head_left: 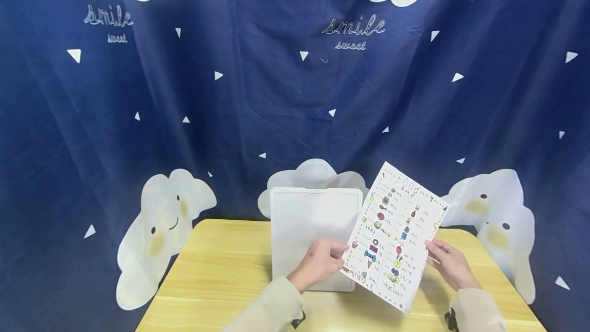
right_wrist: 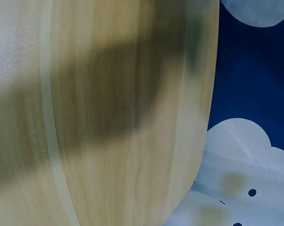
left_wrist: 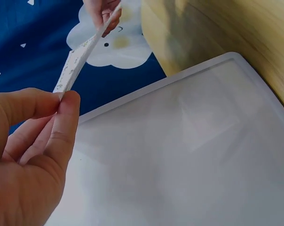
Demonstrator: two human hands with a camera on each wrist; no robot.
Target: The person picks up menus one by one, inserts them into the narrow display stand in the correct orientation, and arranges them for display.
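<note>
Biggest thing in view is the dark blue curtain (head_left: 258, 91) hanging across the whole back, printed with smiling white clouds, little white triangles and "smile sweet" lettering. In front of it sits a light wooden table (head_left: 216, 275) with rounded corners, and from the right wrist view you mostly just get its wood grain with a shadow across it and the curtain past the edge. Lying on the table, about in the middle, is a white board (head_left: 309, 219) with a raised rim, totally blank as far as I can see. Held up in the air over the right part of that board is a sheet of paper (head_left: 396, 234), tilted, with colourful little drawings in columns, handwriting next to them and a decorated border. The left hand (head_left: 320, 263) pinches the sheet's left edge between thumb and curled fingers, which the left wrist view shows really clearly, with the paper seen edge-on just above the board. The right hand (head_left: 447, 263) has the right edge of the sheet, fingers closed on it. Both arms have light beige sleeves (head_left: 272, 309) at the bottom of the head view.
</note>
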